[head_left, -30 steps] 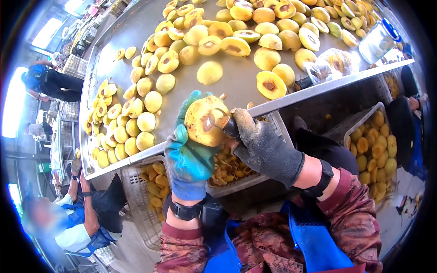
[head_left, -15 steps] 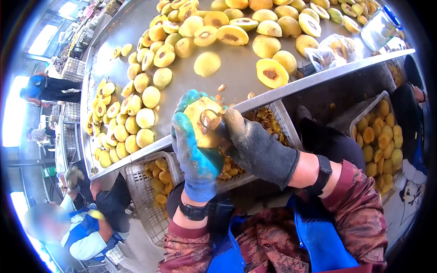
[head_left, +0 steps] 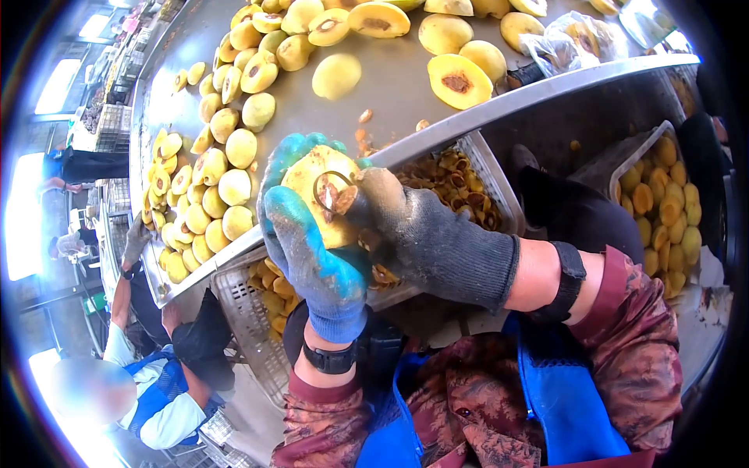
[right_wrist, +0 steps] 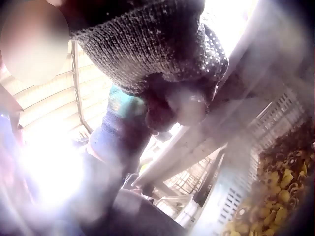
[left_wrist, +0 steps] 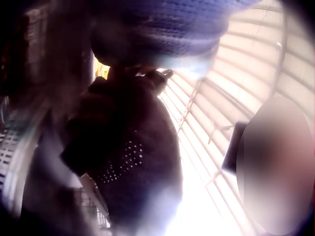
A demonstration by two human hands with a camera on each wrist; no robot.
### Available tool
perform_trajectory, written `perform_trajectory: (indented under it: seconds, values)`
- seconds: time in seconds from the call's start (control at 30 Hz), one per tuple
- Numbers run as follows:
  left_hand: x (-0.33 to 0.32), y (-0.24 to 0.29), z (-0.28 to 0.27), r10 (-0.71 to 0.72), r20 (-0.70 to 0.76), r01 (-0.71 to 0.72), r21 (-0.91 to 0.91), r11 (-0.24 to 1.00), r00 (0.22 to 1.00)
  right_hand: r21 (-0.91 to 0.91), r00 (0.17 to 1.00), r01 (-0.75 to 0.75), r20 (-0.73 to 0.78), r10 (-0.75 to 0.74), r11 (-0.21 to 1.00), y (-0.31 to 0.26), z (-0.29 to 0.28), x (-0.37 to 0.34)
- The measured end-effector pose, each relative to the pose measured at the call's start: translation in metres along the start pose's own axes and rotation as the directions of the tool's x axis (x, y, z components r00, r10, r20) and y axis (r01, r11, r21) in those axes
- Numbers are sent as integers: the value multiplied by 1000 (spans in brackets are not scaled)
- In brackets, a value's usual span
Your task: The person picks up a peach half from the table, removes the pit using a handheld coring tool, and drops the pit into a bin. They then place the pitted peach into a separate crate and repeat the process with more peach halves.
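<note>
In the head view, my left hand (head_left: 316, 249), in a blue-and-teal glove, cups a yellow peach half (head_left: 306, 175), its cut face turned toward my right hand. My right hand (head_left: 445, 242), wearing a dark grey glove, grips a pitting tool (head_left: 357, 209) with a dark grip and thin metal loop. The loop lies over the brown pit area at the fruit's centre. The left wrist view shows the blue glove (left_wrist: 162, 34) from beneath, with the fruit mostly hidden. In the right wrist view, the dark knit glove (right_wrist: 142, 49) is close to the teal-blue glove (right_wrist: 120, 118).
Many peach halves (head_left: 242, 148) lie on the metal table (head_left: 312, 117), with brown scraps (head_left: 363, 136) near its edge (head_left: 499, 117). Below stand a crate of scraps (head_left: 511, 203) and crates of halves (head_left: 253, 300) (head_left: 620, 179). A plastic bag (head_left: 558, 47) sits at the edge. Another person (head_left: 168, 390) sits at left.
The head view has tipped down, so the table sits higher in it. Both hands stay together at the peach half, and the loop has shifted and turned on its cut face.
</note>
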State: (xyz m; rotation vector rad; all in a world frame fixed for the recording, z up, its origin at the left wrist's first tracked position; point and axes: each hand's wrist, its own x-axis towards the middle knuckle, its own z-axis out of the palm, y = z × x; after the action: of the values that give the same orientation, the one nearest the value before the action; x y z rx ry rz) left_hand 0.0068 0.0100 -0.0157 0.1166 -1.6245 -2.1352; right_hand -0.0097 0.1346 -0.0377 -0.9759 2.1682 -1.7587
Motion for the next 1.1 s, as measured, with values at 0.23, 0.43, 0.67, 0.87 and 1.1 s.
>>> perform_trajectory:
  seconds: [0.23,0.43,0.67,0.87,1.1]
  values:
    - [0,3,-1,47,53,-52,102,993,997,101,995,-75,-63,82,992,-3,5,3]
    - [5,8,6,-51,-21,49,-87,995,999,54,982,48,-188,-37,997,-1,14,12]
    - [2,7,-3,23,-10,-23,27,999,1000,157,992,-82,-83,95,984,-7,14,6]
    - [3,8,-6,19,52,-25,126,992,998,211,984,-141,-75,159,967,-10,17,1]
    - [5,6,-10,-59,116,56,35,998,991,190,982,-187,57,179,964,-14,3,-9]
